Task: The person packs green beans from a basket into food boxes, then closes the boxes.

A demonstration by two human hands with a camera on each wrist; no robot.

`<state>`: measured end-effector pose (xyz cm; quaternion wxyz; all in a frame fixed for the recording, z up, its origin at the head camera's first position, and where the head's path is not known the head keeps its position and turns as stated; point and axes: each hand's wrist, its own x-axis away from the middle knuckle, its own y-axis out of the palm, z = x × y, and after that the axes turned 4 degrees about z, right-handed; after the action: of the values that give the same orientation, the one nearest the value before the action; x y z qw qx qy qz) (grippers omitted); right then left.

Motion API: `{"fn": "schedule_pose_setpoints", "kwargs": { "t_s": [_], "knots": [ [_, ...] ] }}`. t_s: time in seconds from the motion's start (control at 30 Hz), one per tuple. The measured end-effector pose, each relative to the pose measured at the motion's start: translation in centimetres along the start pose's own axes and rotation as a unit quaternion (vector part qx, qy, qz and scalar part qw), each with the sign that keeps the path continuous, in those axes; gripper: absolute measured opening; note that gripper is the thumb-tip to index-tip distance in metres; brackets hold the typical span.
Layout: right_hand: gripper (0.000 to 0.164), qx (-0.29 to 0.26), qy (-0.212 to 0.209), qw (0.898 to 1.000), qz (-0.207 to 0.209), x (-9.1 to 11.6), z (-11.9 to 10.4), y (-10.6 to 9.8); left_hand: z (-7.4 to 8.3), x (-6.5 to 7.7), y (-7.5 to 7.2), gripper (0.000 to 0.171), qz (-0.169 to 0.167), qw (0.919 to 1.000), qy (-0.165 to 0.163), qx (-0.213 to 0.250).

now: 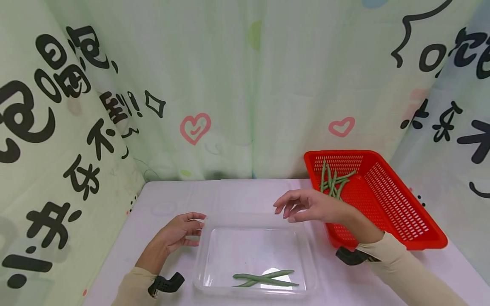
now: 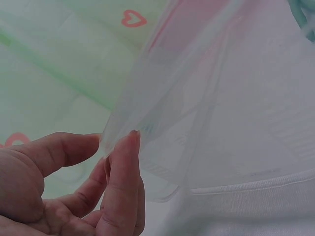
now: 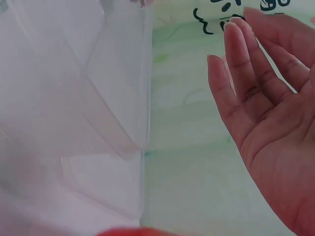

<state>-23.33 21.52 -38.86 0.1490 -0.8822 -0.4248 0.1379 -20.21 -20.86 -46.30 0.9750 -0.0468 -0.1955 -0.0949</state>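
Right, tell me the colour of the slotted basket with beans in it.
The basket is bright red, seen best in the head view.

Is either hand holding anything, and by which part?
The right hand holds nothing. The left hand is at the left edge of the clear box, near its far corner; whether it grips cannot be told.

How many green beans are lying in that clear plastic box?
2, crossed at the near side of the clear box: one bean with its right end angled away, the other bean with its right end angled nearer. None seems hidden there.
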Motion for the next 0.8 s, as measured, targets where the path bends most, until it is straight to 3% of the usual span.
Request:
{"fn": "schedule_pose_setpoints", "kwargs": {
  "t_s": [0.17, 0.37, 0.63, 0.8],
  "knots": [
    [0.044, -0.003, 0.009, 0.997, 0.077, 0.6, 0.8, -2.0, 0.0, 0.0, 0.0, 0.047, 0.004, 1.0000, 0.002, -0.001],
    [0.048, 0.001, 0.044, 0.985, 0.169, 1.4, 1.8, -4.3, 0.0, 0.0, 0.1, 0.045, 0.003, 1.0000, -0.001, 0.002],
    [0.050, 0.038, 0.075, 0.976, 0.202, 2.4, 2.6, -7.1, 0.0, -0.1, 0.0, 0.048, 0.002, 1.0000, -0.001, 0.005],
    [0.052, 0.032, 0.093, 0.970, 0.224, 2.8, 3.5, -8.6, -0.1, -0.2, 0.0, 0.045, 0.006, 1.0000, -0.001, 0.001]
  ]
}}
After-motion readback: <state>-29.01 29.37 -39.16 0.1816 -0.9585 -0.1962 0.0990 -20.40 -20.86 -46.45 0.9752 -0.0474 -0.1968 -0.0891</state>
